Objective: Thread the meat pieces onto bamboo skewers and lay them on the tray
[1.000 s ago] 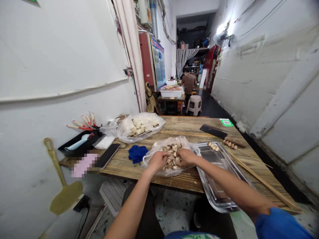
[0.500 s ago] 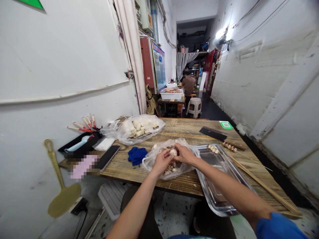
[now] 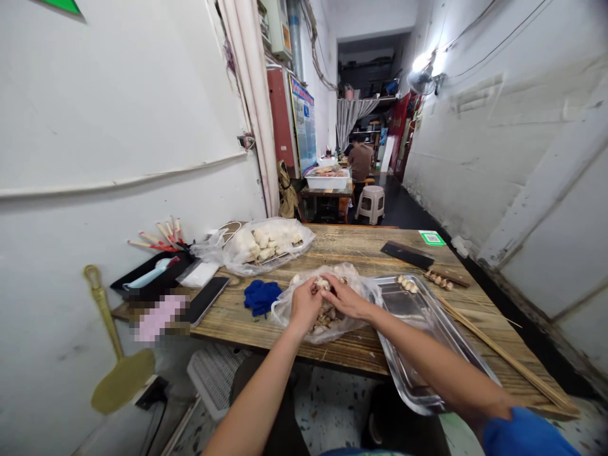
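Moved: both hands drew together, lifting one pale piece off the pile.
Left hand: pinched on that piece.
Right hand: fingers closed on it too.
Piece: above the plastic bag, beside the steel tray.

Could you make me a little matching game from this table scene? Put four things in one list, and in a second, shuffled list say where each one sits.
Things:
1. shiny metal tray
2. crumpled blue cloth
3. dark flat cleaver
4. clear plastic bag of pale food pieces

Places:
A. far right part of the wooden table, beyond the tray
B. under both hands, left hand and right hand
C. hanging over the table's near edge, on the right
D. just left of the bag under the hands

Pairs: 1-C, 2-D, 3-A, 4-B
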`<state>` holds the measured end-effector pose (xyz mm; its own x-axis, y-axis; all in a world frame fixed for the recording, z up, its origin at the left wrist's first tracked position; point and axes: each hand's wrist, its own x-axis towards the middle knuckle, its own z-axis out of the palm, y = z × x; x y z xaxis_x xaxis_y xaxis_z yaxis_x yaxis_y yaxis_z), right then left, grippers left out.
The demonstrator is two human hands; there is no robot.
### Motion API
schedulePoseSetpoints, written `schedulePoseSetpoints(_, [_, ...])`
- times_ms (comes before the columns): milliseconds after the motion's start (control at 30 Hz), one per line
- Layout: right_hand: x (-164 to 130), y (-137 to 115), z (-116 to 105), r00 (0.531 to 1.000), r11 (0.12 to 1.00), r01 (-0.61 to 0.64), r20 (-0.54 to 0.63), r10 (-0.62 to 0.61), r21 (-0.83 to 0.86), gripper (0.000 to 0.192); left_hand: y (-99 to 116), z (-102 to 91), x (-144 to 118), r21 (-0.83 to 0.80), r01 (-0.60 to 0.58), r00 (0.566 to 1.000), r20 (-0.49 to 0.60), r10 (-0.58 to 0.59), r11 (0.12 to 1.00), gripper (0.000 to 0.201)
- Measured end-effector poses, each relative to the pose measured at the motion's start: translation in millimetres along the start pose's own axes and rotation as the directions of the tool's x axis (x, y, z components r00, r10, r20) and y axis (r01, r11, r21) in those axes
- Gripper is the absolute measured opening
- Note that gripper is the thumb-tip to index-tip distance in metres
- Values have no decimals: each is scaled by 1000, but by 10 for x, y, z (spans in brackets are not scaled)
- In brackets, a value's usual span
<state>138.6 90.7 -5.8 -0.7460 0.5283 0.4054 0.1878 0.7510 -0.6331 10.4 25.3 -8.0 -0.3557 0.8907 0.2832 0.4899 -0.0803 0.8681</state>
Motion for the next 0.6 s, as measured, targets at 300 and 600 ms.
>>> schedulePoseSetpoints(300, [35,-132,220,939,918,-336,-154,308,-212,29,107,91,-38,89,-34,999,-14,35,995,25])
schedulePoseSetpoints(600, [165,39,338,841,836,-531,-204,501,-135,39,-2,114,19,-156,161,987,42,-156,974,28])
